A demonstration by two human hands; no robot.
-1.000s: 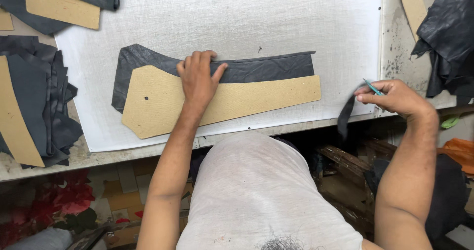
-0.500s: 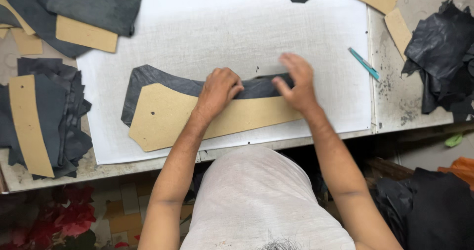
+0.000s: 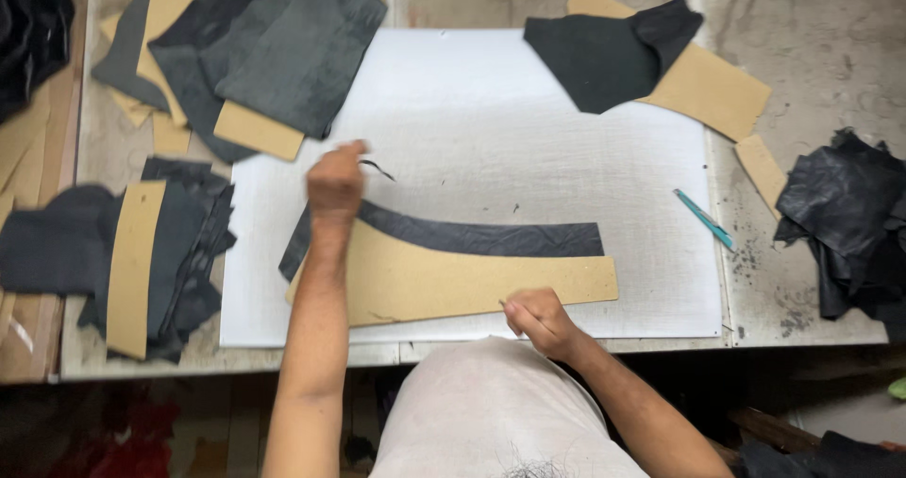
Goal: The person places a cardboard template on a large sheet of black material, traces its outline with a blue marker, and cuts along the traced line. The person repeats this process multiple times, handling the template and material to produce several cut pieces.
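White cutting mat (image 3: pixel 528 110) on the tabletop (image 3: pixel 812 25); curved card template (image 3: pixel 472 285) over dark leather strip (image 3: pixel 481 237) at its 6 o'clock. My left hand (image 3: pixel 335 181) pinches a thin offcut (image 3: pixel 377 167); my right hand (image 3: pixel 538 319), fingers curled, grips the template's edge. I judge lifting could drag the strip askew.

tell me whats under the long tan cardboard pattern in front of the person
A dark leather strip shows past the cardboard pattern along its upper edge, both on the white cutting board. How far the leather reaches beneath is hidden.
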